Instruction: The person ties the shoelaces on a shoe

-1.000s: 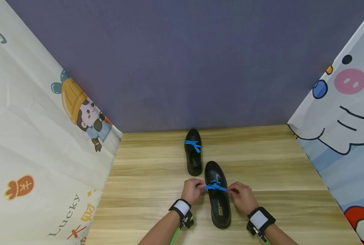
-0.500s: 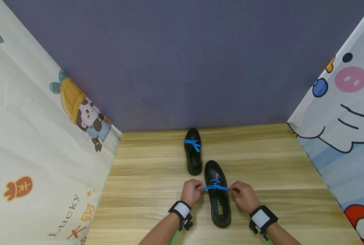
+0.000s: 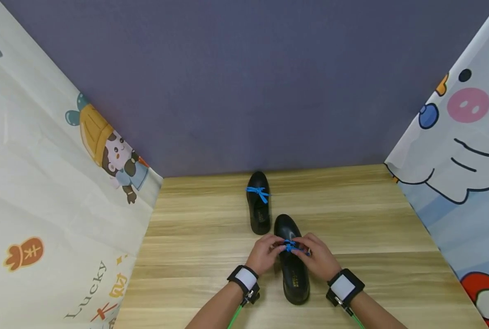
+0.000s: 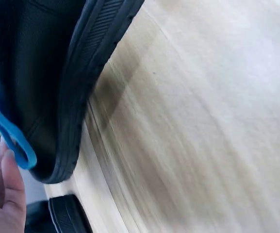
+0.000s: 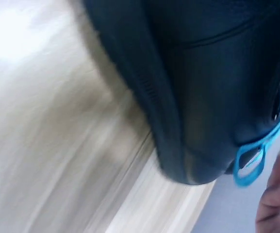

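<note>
A black leather shoe point(image 3: 296, 285) with a blue lace bow point(image 3: 290, 247) stands on the wood-patterned surface, toe pointing away. My left hand point(image 3: 262, 256) is at the left of the bow and my right hand point(image 3: 319, 258) at its right, thumbs and forefingers parted around the knot. In the left wrist view, a blue loop point(image 4: 13, 136) droops over the shoe's side right by my left fingertips. The right wrist view has the other loop point(image 5: 249, 167) hanging free beside my right fingers. The knot's middle is partly hidden by fingertips.
Ahead and slightly left stands a second black shoe point(image 3: 260, 214), its blue laces point(image 3: 258, 192) tied. A dark blue-grey panel point(image 3: 244, 91) rises behind. Printed cloths, one white point(image 3: 34, 183) at left and one with a pig face point(image 3: 466, 151) at right, border the wooden surface point(image 3: 375, 214).
Both hands had pinched the bow's two sides and pulled them outward. Since then they have let go and moved inward over the shoe to the knot. The shoes stay in place.
</note>
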The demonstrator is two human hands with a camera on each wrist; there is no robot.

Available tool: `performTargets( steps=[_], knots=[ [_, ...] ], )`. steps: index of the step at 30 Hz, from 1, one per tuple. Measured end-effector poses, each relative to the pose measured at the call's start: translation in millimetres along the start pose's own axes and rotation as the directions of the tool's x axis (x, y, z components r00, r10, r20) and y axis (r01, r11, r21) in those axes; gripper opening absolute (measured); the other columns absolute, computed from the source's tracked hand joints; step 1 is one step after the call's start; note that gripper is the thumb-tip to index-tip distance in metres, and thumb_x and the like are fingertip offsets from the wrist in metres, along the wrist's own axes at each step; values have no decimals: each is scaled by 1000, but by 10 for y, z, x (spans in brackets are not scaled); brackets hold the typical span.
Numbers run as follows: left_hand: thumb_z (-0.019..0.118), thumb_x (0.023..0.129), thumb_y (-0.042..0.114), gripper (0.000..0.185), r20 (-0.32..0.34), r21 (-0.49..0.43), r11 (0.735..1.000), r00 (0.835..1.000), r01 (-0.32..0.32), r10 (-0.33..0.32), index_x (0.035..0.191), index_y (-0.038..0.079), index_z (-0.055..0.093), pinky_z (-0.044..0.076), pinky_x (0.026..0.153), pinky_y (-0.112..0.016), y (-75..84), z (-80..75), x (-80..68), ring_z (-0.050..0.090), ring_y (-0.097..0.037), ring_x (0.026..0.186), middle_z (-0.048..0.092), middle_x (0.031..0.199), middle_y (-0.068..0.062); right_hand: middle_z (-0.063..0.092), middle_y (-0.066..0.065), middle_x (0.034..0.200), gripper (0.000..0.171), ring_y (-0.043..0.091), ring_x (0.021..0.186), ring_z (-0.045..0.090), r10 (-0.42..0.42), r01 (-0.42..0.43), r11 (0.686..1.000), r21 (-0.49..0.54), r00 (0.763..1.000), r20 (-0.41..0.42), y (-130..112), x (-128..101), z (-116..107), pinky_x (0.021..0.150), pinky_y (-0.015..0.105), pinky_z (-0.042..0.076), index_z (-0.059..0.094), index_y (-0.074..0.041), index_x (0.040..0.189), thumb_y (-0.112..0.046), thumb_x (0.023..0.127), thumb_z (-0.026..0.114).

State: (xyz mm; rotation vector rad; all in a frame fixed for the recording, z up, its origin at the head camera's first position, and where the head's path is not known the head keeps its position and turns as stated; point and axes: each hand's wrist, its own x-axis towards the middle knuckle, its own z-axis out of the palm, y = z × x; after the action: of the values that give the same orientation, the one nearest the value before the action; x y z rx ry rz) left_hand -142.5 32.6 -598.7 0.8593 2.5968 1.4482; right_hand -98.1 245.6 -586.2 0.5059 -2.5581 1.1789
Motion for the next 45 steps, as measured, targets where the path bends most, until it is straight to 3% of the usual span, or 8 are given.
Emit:
performTargets(
  steps=[6,11,20,26,30,38,45],
  knots=[
    [69,95,15,7,-11,45,999,1000,-10,11,95,10,74,49,71,-15,35,74,8,60,-3,84,68,94,1,61,-8,87,18,2,76,53,-2,2,1000,5,1000,-1,-62,33,97,62,22,48,75,-10,94,1,81,80],
    [68,95,11,5,-35,80,997,999,-17,20,92,9,72,49,70,-16,61,75,3,60,-3,81,67,90,1,62,-7,87,17,1,73,53,-12,12,1000,1,1000,-26,-87,9,101,60,21,47,74,-10,92,3,82,79],
    [62,99,8,6,-69,38,997,995,71,-68,94,8,66,51,71,-20,105,53,40,62,-5,78,71,85,-1,60,-7,88,24,3,77,57,-21,21,1000,1,997,-72,-50,-52,88,64,24,52,64,-9,95,10,83,74],
    [58,101,6,5,-98,33,996,992,86,-83,97,7,61,51,70,-21,110,68,34,65,-9,77,72,82,-2,59,-5,84,15,2,75,57,59,-57,996,66,997,-39,-67,-73,66,63,24,51,60,-8,96,7,92,65],
    [56,102,7,6,-101,30,995,990,98,-94,97,8,59,50,69,-22,119,70,27,64,-9,76,71,82,-2,62,0,83,13,9,73,62,109,-105,985,136,994,-20,-83,-79,60,64,26,53,58,-7,96,6,96,59],
    [56,102,7,4,-100,52,997,993,64,-58,99,8,58,50,70,-22,130,57,27,64,-10,76,70,83,-2,64,5,84,10,20,71,66,123,-116,972,207,992,-23,-67,-91,54,65,27,56,56,-3,97,6,99,53],
    [56,102,7,5,-100,49,996,993,75,-70,98,8,58,51,71,-23,146,51,20,64,-11,77,70,83,-3,65,15,88,8,28,70,67,158,-133,945,300,986,-59,-32,-131,85,62,35,58,51,8,100,13,100,45]
  ],
)
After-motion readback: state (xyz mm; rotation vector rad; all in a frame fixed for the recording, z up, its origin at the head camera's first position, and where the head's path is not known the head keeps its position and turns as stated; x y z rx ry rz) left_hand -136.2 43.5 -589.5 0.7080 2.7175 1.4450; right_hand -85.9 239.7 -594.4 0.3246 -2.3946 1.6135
